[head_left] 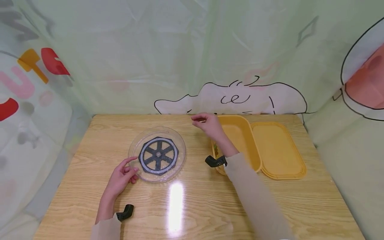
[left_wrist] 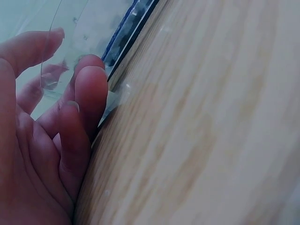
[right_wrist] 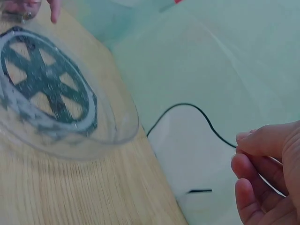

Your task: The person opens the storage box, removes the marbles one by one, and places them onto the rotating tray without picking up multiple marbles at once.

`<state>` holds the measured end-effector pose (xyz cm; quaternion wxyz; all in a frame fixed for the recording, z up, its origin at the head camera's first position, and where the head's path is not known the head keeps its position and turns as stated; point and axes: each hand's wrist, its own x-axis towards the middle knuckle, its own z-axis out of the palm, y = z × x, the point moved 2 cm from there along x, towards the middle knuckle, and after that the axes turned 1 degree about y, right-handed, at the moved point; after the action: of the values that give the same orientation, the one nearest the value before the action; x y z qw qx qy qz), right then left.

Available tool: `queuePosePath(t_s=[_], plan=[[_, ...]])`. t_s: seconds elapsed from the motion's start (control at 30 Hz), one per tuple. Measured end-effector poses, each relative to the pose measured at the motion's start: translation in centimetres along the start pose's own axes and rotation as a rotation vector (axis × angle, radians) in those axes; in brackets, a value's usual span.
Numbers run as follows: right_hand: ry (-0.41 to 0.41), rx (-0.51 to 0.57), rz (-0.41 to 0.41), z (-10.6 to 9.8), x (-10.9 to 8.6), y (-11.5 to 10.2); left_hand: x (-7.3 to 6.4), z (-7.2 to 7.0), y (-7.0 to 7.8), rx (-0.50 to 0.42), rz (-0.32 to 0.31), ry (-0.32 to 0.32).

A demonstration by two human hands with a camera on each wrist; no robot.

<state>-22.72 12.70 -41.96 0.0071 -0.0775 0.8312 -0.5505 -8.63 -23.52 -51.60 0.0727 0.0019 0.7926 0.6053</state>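
Note:
A clear round plate (head_left: 157, 155) with a black spoked wheel pattern lies on the wooden table (head_left: 195, 206). My left hand (head_left: 134, 166) holds its near-left rim. In the left wrist view the thumb lies over the clear plate (left_wrist: 79, 28) and the curled fingers (left_wrist: 89, 84) press against its edge. My right hand (head_left: 195, 119) hovers above the table between the plate and a yellow container (head_left: 255, 156). Its thumb and fingertips are pinched together. The right wrist view shows the right hand (right_wrist: 240, 143) curled, with nothing visible between the tips, right of the plate (right_wrist: 61, 108).
A yellow lid (head_left: 279, 150) lies flat to the right of the container. A few small colourful bits (head_left: 215, 151) sit in the container's near-left corner. Printed plastic sheeting (head_left: 180, 50) walls the table on three sides. Glare marks the table's front middle.

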Motion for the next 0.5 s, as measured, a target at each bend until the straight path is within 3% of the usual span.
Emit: queuePosePath(t_s=[0.5], plan=[[0.046,0.007,0.072,-5.0,0.2,5.0,0.1,0.0,-0.2,-0.013,0.007,0.005]])
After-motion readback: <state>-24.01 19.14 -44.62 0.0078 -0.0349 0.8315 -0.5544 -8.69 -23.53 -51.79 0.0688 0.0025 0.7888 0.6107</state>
